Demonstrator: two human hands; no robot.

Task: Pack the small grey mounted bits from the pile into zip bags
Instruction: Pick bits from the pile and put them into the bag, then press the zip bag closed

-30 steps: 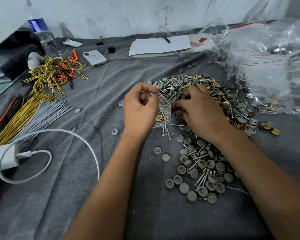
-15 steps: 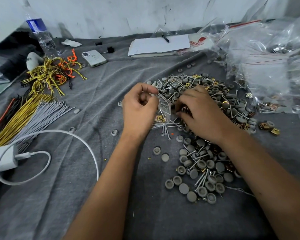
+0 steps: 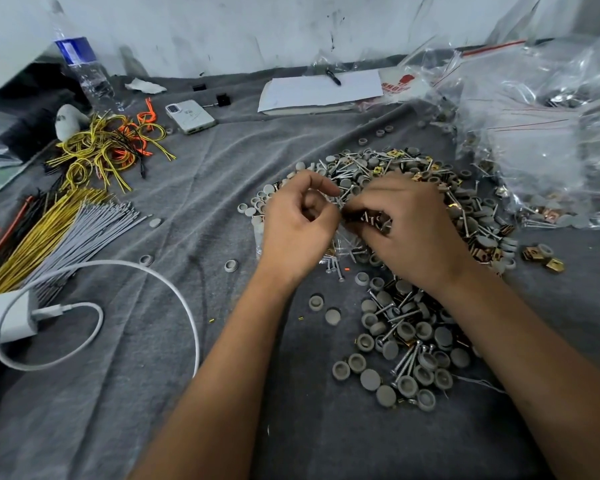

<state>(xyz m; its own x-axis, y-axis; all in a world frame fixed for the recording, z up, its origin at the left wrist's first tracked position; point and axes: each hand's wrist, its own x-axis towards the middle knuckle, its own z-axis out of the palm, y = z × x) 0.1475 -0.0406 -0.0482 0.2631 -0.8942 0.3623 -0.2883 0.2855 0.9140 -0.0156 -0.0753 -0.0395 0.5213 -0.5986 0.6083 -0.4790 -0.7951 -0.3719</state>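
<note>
A pile of small grey round bits (image 3: pixel 406 337), mixed with metal screws and brass clips, spreads across the grey cloth (image 3: pixel 222 174) from the centre toward the right. My left hand (image 3: pixel 298 226) pinches the mouth of a small clear zip bag (image 3: pixel 340 245) that lies under both hands and holds some screws. My right hand (image 3: pixel 413 226) is curled beside it, its fingertips gripping a few small pieces at the bag's opening. What exactly the fingers hold is hidden.
Clear zip bags (image 3: pixel 541 133), some filled, are heaped at the right. Bundles of yellow and grey wires (image 3: pixel 66 230) lie at the left, with a white charger and cable (image 3: pixel 94 306). A phone (image 3: pixel 190 116), a water bottle (image 3: pixel 84 74) and a notepad (image 3: pixel 319 93) sit at the back.
My right hand has lifted from the pile and moved left to meet my left hand at the bag's mouth. The left hand has hardly moved.
</note>
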